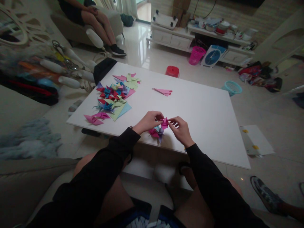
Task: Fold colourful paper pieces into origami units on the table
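Observation:
Between my two hands is a small folded piece of magenta paper (164,123), held above the near side of the white table. My left hand (150,121) pinches its left side with thumb and forefinger. On the opposite side, the fingertips of my right hand (180,127) grip its edge. Just below it lie a few small folded paper pieces (154,133) in dark pink, purple and pale blue, partly hidden behind it. Further off on the table is a flat, pointed pink paper piece (163,91).
A heap of colourful folded paper pieces (114,98) covers the left part of the white table (201,126). Beyond the far edge stands a red stool (172,71). A turquoise basket (232,87) is on the floor at right. Another person's legs (99,25) show at upper left.

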Available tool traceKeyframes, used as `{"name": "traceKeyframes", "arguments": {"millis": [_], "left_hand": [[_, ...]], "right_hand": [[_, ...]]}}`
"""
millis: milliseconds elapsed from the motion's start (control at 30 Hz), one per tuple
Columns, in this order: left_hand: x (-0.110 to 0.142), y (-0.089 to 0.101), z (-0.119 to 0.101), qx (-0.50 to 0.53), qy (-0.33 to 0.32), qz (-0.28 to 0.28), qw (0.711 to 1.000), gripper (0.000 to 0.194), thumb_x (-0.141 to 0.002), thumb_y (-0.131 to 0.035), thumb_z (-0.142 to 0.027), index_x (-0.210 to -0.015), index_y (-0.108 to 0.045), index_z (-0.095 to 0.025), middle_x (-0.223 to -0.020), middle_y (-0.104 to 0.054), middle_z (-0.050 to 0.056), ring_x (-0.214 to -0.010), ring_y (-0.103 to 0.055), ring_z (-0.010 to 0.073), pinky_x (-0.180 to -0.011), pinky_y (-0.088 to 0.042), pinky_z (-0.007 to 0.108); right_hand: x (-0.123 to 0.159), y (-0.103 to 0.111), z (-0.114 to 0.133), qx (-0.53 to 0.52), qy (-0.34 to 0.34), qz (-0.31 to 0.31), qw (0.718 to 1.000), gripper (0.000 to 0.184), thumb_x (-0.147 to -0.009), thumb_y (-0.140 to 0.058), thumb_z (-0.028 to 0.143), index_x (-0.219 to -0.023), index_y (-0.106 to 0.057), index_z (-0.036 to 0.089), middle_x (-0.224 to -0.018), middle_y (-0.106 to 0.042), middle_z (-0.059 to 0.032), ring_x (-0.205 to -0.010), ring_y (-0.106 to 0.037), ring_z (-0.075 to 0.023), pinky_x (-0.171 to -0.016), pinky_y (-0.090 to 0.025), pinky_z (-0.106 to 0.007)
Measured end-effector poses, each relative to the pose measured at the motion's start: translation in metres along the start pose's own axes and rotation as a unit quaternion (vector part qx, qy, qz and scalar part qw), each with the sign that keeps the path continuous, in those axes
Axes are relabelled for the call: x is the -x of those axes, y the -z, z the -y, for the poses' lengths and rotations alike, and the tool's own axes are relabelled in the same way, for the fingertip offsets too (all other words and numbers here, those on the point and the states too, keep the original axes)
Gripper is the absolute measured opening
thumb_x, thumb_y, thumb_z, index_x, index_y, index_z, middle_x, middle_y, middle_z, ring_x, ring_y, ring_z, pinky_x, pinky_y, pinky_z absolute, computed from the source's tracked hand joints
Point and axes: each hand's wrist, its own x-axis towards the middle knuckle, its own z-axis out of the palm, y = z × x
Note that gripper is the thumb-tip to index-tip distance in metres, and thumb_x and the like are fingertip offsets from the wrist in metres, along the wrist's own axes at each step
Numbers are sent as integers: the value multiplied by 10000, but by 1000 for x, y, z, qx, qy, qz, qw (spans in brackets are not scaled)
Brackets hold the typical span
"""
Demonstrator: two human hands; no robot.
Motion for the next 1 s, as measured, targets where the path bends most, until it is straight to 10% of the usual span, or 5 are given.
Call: {"name": "traceKeyframes", "arguments": {"millis": [333,1000], "left_hand": [[7,36,36,-269,98,22,958,150,-775,-614,-91,-836,-718,-180,-832,-726,60,-770,-647,189,-724,-461,283],[7,13,69,-334,136,120,925,235,-775,-575,-44,-852,-752,-178,-874,-743,103,-856,-694,234,-769,-482,300]], "right_hand": [[3,2,-4,25,10,4,1000,59,-882,-639,222,-918,-682,204,-905,-658,-38,-773,-617,-172,-677,-491,-317],[6,6,-7,50,18,17,998,70,-872,-619,174,-865,-680,209,-879,-630,-31,-793,-612,-175,-712,-486,-324]]}}
